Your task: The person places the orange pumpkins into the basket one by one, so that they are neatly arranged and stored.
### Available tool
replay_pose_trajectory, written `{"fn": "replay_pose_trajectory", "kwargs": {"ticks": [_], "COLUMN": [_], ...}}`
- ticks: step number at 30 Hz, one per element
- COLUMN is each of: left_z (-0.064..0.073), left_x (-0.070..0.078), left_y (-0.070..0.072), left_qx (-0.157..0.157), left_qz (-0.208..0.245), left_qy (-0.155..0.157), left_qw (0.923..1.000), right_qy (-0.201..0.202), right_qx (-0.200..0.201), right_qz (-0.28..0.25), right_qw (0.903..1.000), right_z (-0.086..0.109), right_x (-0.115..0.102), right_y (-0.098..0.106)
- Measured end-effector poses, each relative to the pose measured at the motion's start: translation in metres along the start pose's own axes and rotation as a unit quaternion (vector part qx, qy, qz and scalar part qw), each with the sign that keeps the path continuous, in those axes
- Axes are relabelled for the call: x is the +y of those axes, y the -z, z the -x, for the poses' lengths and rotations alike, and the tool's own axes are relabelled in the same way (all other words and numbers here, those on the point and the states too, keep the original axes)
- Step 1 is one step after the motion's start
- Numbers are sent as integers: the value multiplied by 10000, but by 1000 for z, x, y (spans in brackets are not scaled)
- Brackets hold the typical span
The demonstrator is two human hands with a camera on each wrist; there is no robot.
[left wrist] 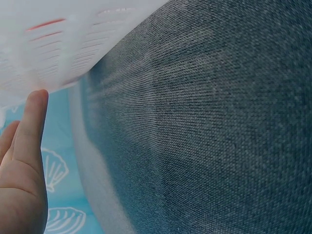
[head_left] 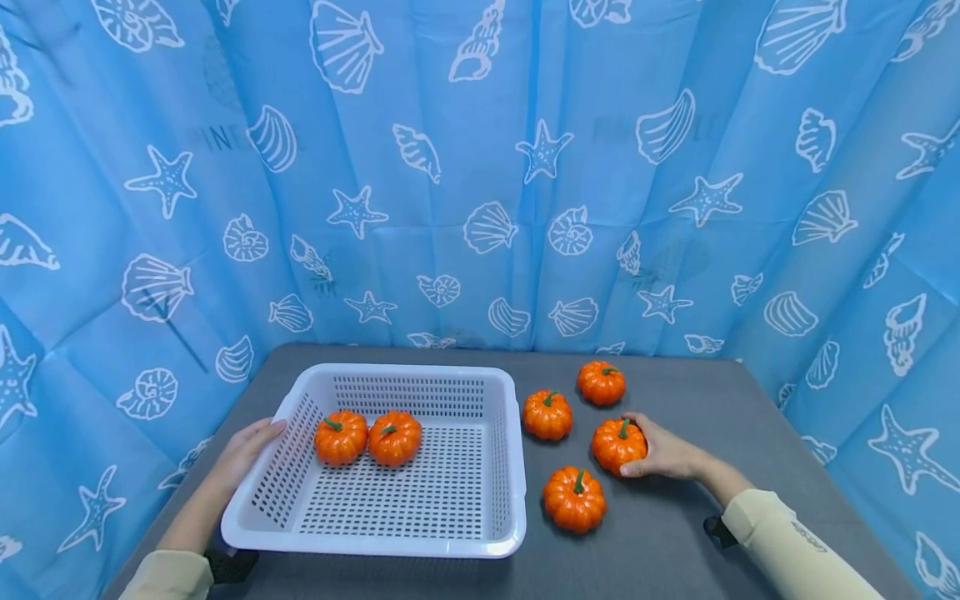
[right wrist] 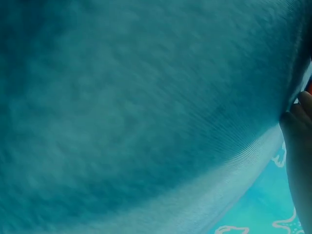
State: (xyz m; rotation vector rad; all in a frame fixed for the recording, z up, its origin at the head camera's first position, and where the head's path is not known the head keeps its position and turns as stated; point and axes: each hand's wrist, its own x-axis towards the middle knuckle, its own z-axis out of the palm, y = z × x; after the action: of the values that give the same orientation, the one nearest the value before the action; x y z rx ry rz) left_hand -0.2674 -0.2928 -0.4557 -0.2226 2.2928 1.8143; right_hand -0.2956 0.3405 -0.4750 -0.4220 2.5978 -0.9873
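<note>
My right hand (head_left: 667, 450) grips a small orange pumpkin (head_left: 617, 443) with a green stem, its thumb at the near side and fingers round the far side. At the right edge of the right wrist view, part of that hand (right wrist: 298, 126) shows beside a sliver of orange. My left hand (head_left: 243, 454) is at the left side of a white perforated plastic basket (head_left: 405, 546). The left wrist view has its straight fingers (left wrist: 31, 117) right at the basket's outer wall. Inside the basket, two pumpkins sit side by side, the left one (head_left: 341, 438) close against the right one (head_left: 395, 439).
Between basket and right hand, three more pumpkins stand on the grey cloth-covered table (head_left: 675, 542): one at the back (head_left: 601, 383), one by the basket's rim (head_left: 547, 415), one nearer the front (head_left: 574, 500). A blue shell-print curtain (head_left: 465, 183) surrounds the table's back and sides.
</note>
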Motion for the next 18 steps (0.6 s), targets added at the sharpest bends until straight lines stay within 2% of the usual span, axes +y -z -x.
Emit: {"fn": "replay_pose_trajectory", "kwargs": {"ticks": [10, 18], "left_z": [0, 1], "left_x": [0, 1], "left_y": [0, 0], "left_qx": [16, -10], "left_qz": [24, 92], "left_qy": [29, 15], "left_qw": [10000, 10000], "right_qy": [223, 151], "right_qx": [165, 221], "right_qz": [-263, -237], "right_qw": [9993, 9994], "right_z": [1, 1], "right_x": [2, 1], "right_y": [-5, -7]}}
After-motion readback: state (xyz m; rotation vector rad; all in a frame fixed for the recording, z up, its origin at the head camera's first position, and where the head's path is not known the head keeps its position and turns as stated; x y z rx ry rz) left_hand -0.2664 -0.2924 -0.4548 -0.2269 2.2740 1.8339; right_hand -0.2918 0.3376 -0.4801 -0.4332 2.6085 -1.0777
